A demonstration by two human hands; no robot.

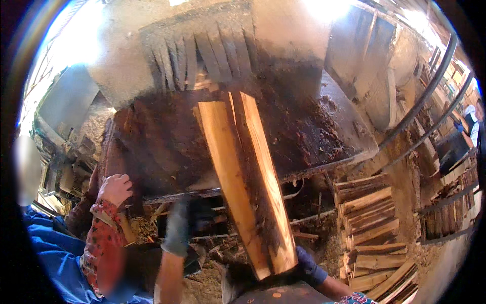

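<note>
A long rough wood slab (226, 167), pale along both sides with dark bark down its middle, slants across a dark, dirt-caked metal table (167, 147). Its far end lies over the tabletop, and its near end juts out past the front edge. At that near end my right hand (310, 267), in a dark blue glove, grips the wood; the slab hides some of its fingers. My left hand (186, 223), in a grey and black glove, is left of the slab and apart from it. Motion smears its fingers.
Hanging strips (212, 55) cover a machine opening behind the table. Another person's bare hand (115, 190), with a red patterned sleeve, is at the table's left corner. Stacked wood pieces (374, 228) lie at right, near curved dark bars (425, 96). A further person (471, 121) stands far right.
</note>
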